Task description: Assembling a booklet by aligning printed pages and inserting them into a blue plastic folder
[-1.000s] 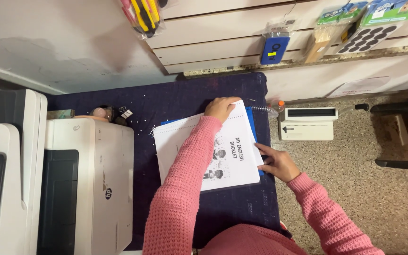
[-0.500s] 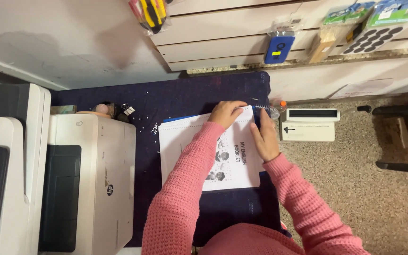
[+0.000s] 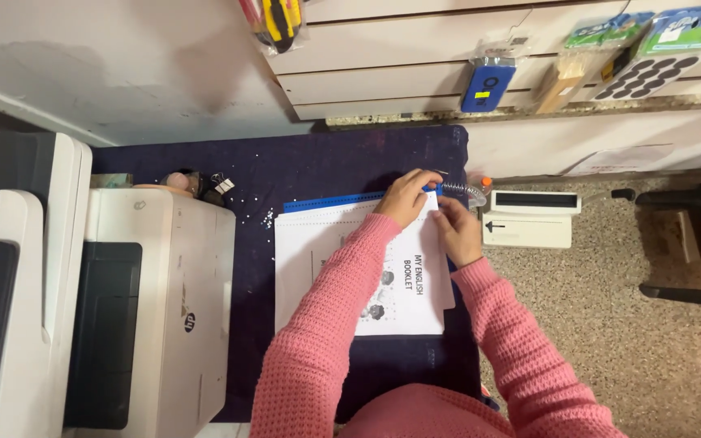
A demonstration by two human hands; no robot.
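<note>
On one booklet, two hands, left hand, right hand.

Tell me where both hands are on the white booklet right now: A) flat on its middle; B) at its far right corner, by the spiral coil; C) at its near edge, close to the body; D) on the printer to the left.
B: the left hand and right hand meet at the far right corner of the white booklet, beside the spiral coil.
</note>
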